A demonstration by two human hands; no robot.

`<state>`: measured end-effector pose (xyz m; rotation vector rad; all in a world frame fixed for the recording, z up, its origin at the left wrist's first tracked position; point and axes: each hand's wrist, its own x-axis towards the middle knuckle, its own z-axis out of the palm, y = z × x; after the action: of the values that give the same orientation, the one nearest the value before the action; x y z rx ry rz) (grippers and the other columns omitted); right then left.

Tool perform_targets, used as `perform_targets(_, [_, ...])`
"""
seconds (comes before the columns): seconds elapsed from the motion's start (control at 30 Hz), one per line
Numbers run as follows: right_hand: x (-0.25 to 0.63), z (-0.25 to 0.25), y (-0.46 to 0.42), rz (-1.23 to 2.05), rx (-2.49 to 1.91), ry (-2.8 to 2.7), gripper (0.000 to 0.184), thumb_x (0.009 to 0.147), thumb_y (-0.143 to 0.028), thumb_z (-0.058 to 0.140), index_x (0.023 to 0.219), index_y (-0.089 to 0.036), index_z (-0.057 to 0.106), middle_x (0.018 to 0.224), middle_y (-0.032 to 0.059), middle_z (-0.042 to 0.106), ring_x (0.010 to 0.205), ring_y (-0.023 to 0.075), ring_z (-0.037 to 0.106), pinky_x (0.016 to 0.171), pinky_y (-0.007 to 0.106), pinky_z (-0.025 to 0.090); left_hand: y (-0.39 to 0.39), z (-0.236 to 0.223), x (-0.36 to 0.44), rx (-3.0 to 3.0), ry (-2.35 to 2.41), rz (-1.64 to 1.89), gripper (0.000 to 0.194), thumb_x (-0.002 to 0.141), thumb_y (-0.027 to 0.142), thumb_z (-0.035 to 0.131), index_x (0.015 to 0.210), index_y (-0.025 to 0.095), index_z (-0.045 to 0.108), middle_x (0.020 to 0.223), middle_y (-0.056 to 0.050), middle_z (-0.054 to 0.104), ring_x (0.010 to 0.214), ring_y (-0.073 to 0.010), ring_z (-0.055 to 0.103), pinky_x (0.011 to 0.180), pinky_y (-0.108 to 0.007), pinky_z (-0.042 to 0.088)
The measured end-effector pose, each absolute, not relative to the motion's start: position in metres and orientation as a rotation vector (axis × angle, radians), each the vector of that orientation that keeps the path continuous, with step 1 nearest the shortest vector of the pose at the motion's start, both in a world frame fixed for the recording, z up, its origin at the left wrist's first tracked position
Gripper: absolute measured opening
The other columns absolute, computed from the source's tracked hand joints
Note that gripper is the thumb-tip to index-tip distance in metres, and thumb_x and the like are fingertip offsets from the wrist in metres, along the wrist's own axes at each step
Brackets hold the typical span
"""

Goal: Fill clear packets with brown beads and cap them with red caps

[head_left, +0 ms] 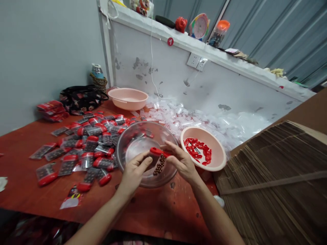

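Two bare hands work above a clear plastic bowl on a red-brown tabletop, gripping a red-capped packet with a short strip of dark brown beads hanging from it. The left hand is curled around the packet's lower side, thumb pressed across it, while the right hand pinches the red cap between its fingers. Both hands hide part of the bowl, and the packet sits directly above its middle. Just right of the bowl, a pink bowl holds loose red caps. Dozens of red-capped packets lie scattered to the left, reaching the clear bowl's edge, with a stack of red packets beyond them. A pink basin and a heap of clear plastic bags crowd the table's far side against a scuffed white wall. A black floral bag sits in the far corner beside a woven basket holding a bottle. A tall stack of cardboard sheets blocks the right side.
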<state>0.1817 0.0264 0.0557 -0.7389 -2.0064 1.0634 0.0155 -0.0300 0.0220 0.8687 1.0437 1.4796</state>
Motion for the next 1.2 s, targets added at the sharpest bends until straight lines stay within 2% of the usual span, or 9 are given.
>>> perform_targets(0.1, [0.187,0.037,0.028,1.467,-0.674,-1.685,0.035,0.083,-0.033,0.053,0.116,-0.02,0.052,0.097,0.0076,0.063,0.086,0.0169,0.061,0.076,0.032,0.048,-0.028,0.02,0.013,0.748,0.997,1.517,0.04,0.073,0.032,0.063,0.109,0.014,0.061,0.105,-0.009,0.066,0.093,-0.0239,0.062,0.085,-0.037,0.048])
perform_targets(0.23, [0.187,0.026,0.032,1.652,-0.615,-1.397,0.025,0.077,-0.035,0.061,0.094,-0.016,0.062,0.076,0.0043,0.065,0.066,0.0126,0.06,0.067,0.027,0.048,-0.033,0.02,0.012,0.979,1.202,1.463,0.035,0.073,0.032,0.062,0.104,0.015,0.065,0.103,-0.008,0.067,0.095,-0.0236,0.061,0.088,-0.037,0.046])
perform_targets(0.3, [0.184,0.031,0.034,1.73,-0.636,-1.353,0.027,0.073,-0.036,0.065,0.091,-0.015,0.063,0.081,0.0044,0.064,0.068,0.0118,0.059,0.067,0.025,0.048,-0.036,0.02,0.013,1.193,1.286,1.461,0.029,0.074,0.03,0.06,0.099,0.018,0.067,0.105,-0.006,0.066,0.1,-0.0224,0.059,0.092,-0.036,0.043])
perform_targets(0.4, [0.178,0.042,0.032,2.003,-0.664,-1.34,0.037,0.069,-0.037,0.067,0.099,-0.016,0.059,0.097,0.0064,0.06,0.081,0.0152,0.059,0.072,0.029,0.048,-0.039,0.02,0.015,1.428,1.289,1.476,0.023,0.078,0.028,0.056,0.097,0.021,0.068,0.11,-0.004,0.063,0.106,-0.0197,0.054,0.096,-0.034,0.039])
perform_targets(0.53, [0.169,0.046,0.026,2.348,-0.609,-1.256,0.039,0.072,-0.038,0.06,0.101,-0.012,0.057,0.092,0.0089,0.061,0.081,0.018,0.059,0.075,0.035,0.047,-0.043,0.019,0.016,1.534,1.297,1.468,0.025,0.082,0.027,0.052,0.104,0.025,0.064,0.114,-0.003,0.061,0.112,-0.0178,0.05,0.096,-0.032,0.039])
perform_targets(0.8, [0.151,0.038,0.015,2.25,-0.598,-1.01,0.019,0.066,-0.027,0.057,0.077,-0.011,0.059,0.068,0.0022,0.059,0.062,0.0113,0.054,0.06,0.023,0.045,-0.042,0.015,0.017,1.713,1.401,1.544,0.028,0.083,0.024,0.05,0.108,0.026,0.062,0.112,-0.002,0.063,0.11,-0.0185,0.052,0.097,-0.035,0.038])
perform_targets(0.9, [0.146,0.037,0.014,2.259,-0.635,-0.961,0.021,0.066,-0.03,0.057,0.079,-0.014,0.058,0.067,0.0005,0.058,0.062,0.012,0.055,0.063,0.027,0.046,-0.039,0.013,0.015,1.725,1.43,1.512,0.028,0.083,0.026,0.049,0.107,0.025,0.063,0.113,-0.002,0.062,0.11,-0.0195,0.052,0.097,-0.036,0.039])
perform_targets(1.07, [0.152,0.036,0.023,2.294,-0.669,-1.097,0.044,0.068,-0.047,0.061,0.098,-0.015,0.056,0.085,0.0064,0.062,0.075,0.017,0.06,0.072,0.037,0.048,-0.033,0.016,0.003,1.592,1.519,1.492,0.029,0.078,0.037,0.054,0.101,0.023,0.066,0.113,-0.002,0.063,0.105,-0.0211,0.057,0.093,-0.034,0.043])
perform_targets(1.2, [0.179,0.046,0.038,2.11,-0.707,-1.203,0.049,0.071,-0.051,0.06,0.105,-0.017,0.054,0.105,0.01,0.058,0.088,0.0189,0.059,0.071,0.034,0.049,-0.024,0.038,-0.02,1.491,1.746,1.514,0.033,0.074,0.041,0.056,0.101,0.026,0.066,0.101,0.002,0.068,0.095,-0.0203,0.062,0.087,-0.033,0.047])
